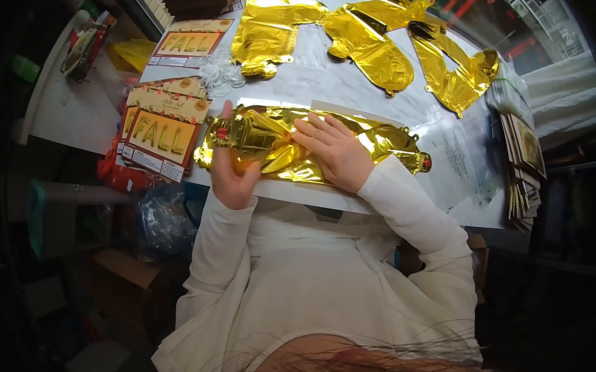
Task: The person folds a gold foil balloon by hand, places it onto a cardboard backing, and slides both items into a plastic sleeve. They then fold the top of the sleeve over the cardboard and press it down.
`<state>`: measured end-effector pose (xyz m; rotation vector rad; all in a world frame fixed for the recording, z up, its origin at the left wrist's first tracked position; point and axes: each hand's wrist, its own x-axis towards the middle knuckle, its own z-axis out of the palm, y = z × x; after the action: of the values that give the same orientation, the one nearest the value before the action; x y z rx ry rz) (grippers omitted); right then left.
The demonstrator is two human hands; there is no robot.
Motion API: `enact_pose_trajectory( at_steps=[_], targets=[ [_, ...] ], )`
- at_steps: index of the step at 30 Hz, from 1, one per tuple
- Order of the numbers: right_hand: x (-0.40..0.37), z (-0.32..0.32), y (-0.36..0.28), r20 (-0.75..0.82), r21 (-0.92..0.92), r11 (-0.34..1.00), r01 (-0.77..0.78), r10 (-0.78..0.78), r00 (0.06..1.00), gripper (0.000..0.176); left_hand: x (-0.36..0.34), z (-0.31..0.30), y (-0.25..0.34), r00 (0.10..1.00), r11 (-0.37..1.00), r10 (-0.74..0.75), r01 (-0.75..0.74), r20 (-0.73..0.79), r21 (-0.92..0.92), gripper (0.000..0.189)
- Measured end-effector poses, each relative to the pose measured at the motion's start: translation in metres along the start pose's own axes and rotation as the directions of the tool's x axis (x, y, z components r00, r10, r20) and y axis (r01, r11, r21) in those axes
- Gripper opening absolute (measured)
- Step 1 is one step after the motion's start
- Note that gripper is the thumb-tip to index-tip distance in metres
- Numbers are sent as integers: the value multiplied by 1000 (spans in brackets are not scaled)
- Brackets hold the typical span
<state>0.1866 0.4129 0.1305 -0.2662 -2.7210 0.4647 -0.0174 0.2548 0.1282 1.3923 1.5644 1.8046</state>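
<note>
A flat gold foil balloon lies lengthwise across the near part of the table, its shiny surface creased and partly folded. My right hand rests flat on its middle, palm down with fingers stretched out toward the left. At the balloon's left end is my left hand, turned on edge, its thumb apart from the raised fingers. Foil partly covers those fingers. Further back lie more gold foil balloons: one at the back left, one in the middle and one at the right.
Printed "FALL" cards are stacked at the left, with another FALL card behind. Beside them sit a tangle of white string and clear straws. Clear plastic sleeves and a stack of packets occupy the right edge.
</note>
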Motion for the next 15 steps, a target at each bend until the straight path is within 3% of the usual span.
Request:
enact_pose_trajectory(
  at_steps=[1, 2, 3, 5, 7, 9, 13, 15],
  targets=[
    [0, 0, 0, 14, -12, 1000, -2, 2, 1000, 59, 3, -2, 7, 993, 971, 41, -66, -115, -229, 87],
    [1, 0, 1, 11, -7, 1000, -1, 1, 1000, 59, 6, -8, 4, 972, 982, 110, -139, -208, -129, 84],
    [0, 1, 1, -9, 4, 1000, 4, -4, 1000, 58, 8, -17, 11, 972, 983, 108, -136, -207, -123, 84],
    [-1, 2, 1, -25, 19, 1000, 8, -7, 1000, 57, 21, -33, 45, 970, 948, 119, -174, 211, 266, 73],
    [0, 2, 1, -35, 13, 1000, 12, -11, 999, 56, 33, -9, 66, 911, 724, -20, -272, 412, 635, 58],
    [0, 4, 0, -47, 17, 1000, 13, -12, 999, 56, 29, 9, 35, 873, 526, -69, -380, 484, 761, 63],
    [1, 3, 1, -50, 21, 1000, 13, -12, 999, 54, 27, 25, 1, 860, 438, -42, -442, 509, 783, 66],
    [3, 3, 2, -59, 27, 1000, 14, -13, 998, 54, 26, 25, -4, 883, 428, -47, -405, 467, 808, 67]
  ],
)
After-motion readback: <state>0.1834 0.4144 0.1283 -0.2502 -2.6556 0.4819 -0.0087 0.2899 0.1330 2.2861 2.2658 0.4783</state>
